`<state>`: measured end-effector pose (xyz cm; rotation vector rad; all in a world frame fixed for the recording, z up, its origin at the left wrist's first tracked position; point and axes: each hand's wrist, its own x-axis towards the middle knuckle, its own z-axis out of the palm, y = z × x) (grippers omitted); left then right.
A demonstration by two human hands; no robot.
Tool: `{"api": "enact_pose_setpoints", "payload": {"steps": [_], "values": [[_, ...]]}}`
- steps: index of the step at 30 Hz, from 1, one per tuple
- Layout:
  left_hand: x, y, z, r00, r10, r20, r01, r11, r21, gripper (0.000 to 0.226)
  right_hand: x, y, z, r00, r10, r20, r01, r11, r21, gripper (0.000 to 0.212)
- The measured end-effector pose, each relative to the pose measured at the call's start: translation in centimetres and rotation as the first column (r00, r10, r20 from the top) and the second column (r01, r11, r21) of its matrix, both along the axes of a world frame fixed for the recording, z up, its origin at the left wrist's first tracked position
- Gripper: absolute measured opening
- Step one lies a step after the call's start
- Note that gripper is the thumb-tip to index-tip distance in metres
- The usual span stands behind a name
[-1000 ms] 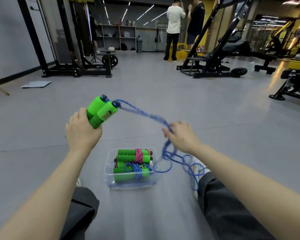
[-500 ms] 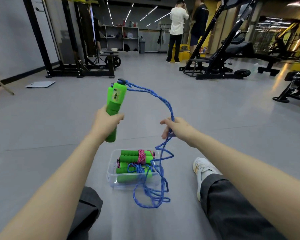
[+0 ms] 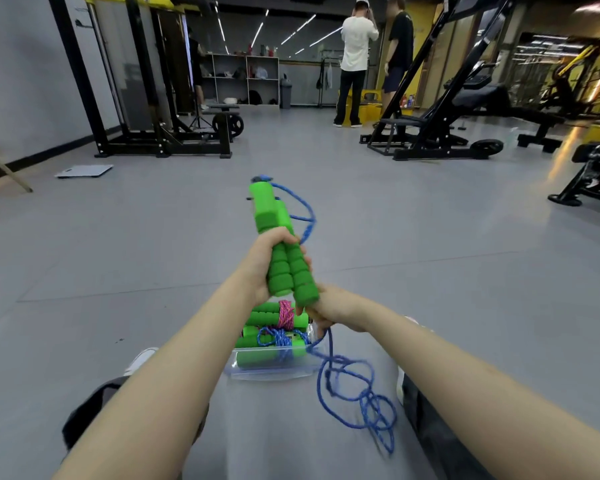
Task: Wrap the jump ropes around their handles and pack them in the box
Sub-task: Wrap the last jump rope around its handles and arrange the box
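My left hand [image 3: 264,261] grips two green foam handles [image 3: 284,251] side by side, upright above the box. A blue rope [image 3: 347,386] leaves their tops, loops down behind them and passes through my right hand [image 3: 326,308], which is closed on it just under the handles' lower ends. The rest of the rope lies in loose coils on the floor by my right leg. The clear plastic box [image 3: 274,370] on the floor between my legs holds two wrapped ropes with green handles, one bound with pink cord [image 3: 286,315], one with blue cord [image 3: 281,337].
A grey gym floor surrounds me. A black rack [image 3: 160,98] stands far left, a black bench machine [image 3: 440,126] far right, and two people [image 3: 371,57] stand at the back. A flat scale [image 3: 84,170] lies at the left.
My left hand has brought the handles to the centre and tipped them toward me. My right hand has slid down the blue rope to just below the handles; the loose coils have shifted right.
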<state>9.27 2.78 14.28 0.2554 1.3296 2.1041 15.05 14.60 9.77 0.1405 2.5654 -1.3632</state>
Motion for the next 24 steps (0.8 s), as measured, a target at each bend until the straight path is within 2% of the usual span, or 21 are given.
{"api": "enact_pose_setpoints", "payload": {"steps": [2,5,7,8,10,11,12,14,16,17,19,21,22,24], "values": [[-1.6,-1.0,-0.3,0.957,0.284,-0.066,-0.286,0.958,-0.03,0.008,0.0,1.2,-0.4,0.996,-0.046,0.073,0.037,0.992,0.123,0.022],[-3.7,-3.3,-1.0,0.741,0.645,-0.186,-0.662,0.749,-0.041,0.005,0.3,3.6,-1.0,0.986,-0.103,0.129,0.06,0.952,0.3,0.017],[-4.4,-4.6,-1.3,0.574,0.708,-0.412,-0.796,0.601,-0.075,0.007,0.5,5.3,-1.8,0.979,-0.128,0.16,0.045,0.895,0.444,0.012],[-4.4,-5.0,-1.3,0.524,0.699,-0.487,-0.822,0.564,-0.076,0.01,0.8,5.9,-2.1,0.971,-0.136,0.195,0.012,0.847,0.531,0.017],[-4.5,-5.3,-1.1,0.506,0.694,-0.512,-0.827,0.558,-0.06,0.018,1.3,6.8,-2.6,0.95,-0.145,0.277,-0.057,0.79,0.61,0.025],[-4.5,-5.2,-1.1,0.514,0.695,-0.503,-0.82,0.569,-0.051,0.02,1.4,6.9,-2.7,0.944,-0.14,0.299,-0.064,0.811,0.582,0.023],[-4.5,-5.1,-1.2,0.54,0.684,-0.491,-0.804,0.591,-0.061,0.019,1.5,6.6,-2.5,0.945,-0.13,0.299,-0.051,0.848,0.528,0.018],[-4.2,-4.5,-0.8,0.681,0.626,-0.38,-0.704,0.703,-0.103,0.016,1.6,5.7,-1.6,0.941,-0.051,0.335,-0.105,0.896,0.431,0.011],[-3.4,-3.7,-0.1,0.849,0.485,-0.21,-0.514,0.851,-0.111,0.014,1.3,4.6,-0.6,0.891,0.059,0.45,-0.261,0.878,0.402,0.05],[-3.0,-3.3,0.4,0.908,0.393,-0.147,-0.408,0.908,-0.097,0.014,1.0,4.1,-0.1,0.884,0.086,0.459,-0.28,0.884,0.374,0.07],[-2.1,-3.0,1.3,0.98,0.177,-0.088,-0.184,0.98,-0.08,0.015,-0.1,3.2,0.8,0.953,0.069,0.294,-0.129,0.973,0.189,0.09],[-1.1,-3.1,1.9,0.995,-0.063,-0.077,0.05,0.987,-0.154,0.013,-1.2,2.9,1.5,0.997,-0.037,0.072,0.046,0.99,-0.135,0.095],[-1.0,-3.4,2.1,0.982,-0.171,-0.083,0.149,0.964,-0.221,0.011,-1.7,2.7,1.9,0.996,-0.093,0.007,0.091,0.952,-0.291,0.091],[-1.1,-3.9,2.4,0.939,-0.325,-0.11,0.248,0.865,-0.436,0.026,-2.2,2.7,2.6,0.97,-0.227,-0.084,0.153,0.846,-0.51,0.073]]}}
